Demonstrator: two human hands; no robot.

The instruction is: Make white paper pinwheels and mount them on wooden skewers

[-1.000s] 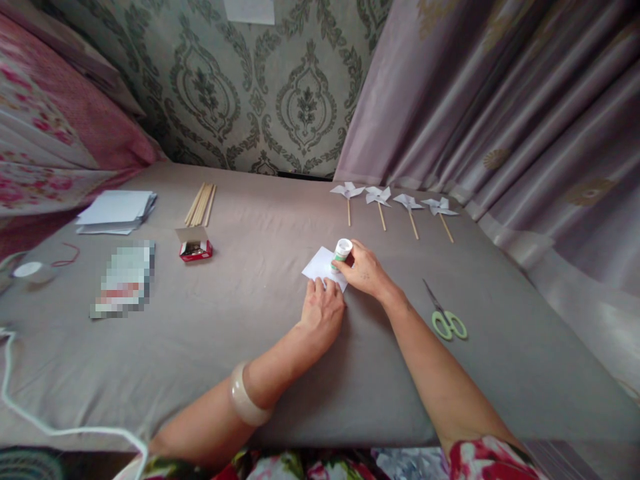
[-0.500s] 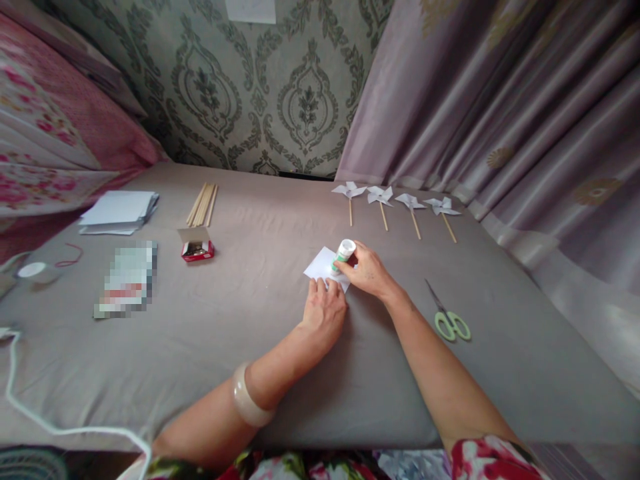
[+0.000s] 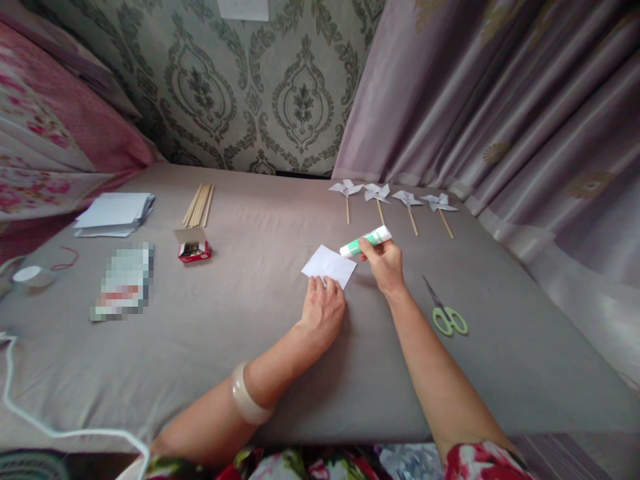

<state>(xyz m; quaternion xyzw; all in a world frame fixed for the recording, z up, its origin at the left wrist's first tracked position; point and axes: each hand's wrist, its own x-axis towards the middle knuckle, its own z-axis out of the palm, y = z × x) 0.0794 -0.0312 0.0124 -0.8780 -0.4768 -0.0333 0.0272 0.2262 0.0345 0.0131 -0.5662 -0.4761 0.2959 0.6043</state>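
A small white paper square [image 3: 330, 263] lies at an angle on the cloth-covered table. My left hand [image 3: 324, 307] rests on its near edge, fingers spread and pressing it down. My right hand [image 3: 386, 265] is closed around a white and green glue stick [image 3: 367, 241], which tilts above the table just off the paper's right corner. Right of my right forearm lies a pair of scissors [image 3: 447, 319] with pale green handles. Several white paper pinwheels [image 3: 377, 193] on wooden sticks lie in a row behind the right hand.
A stack of white paper [image 3: 113, 212] lies at the far left, with a bundle of wooden sticks [image 3: 199, 205] beside it. Nearer are an open red box [image 3: 195, 251], a blurred packet [image 3: 123, 280], a tape roll [image 3: 31, 276] and a white cable [image 3: 70, 432].
My right hand has lifted the glue stick off the paper and moved it to the right, tipping it from near upright to slanted. My left hand stays on the paper.
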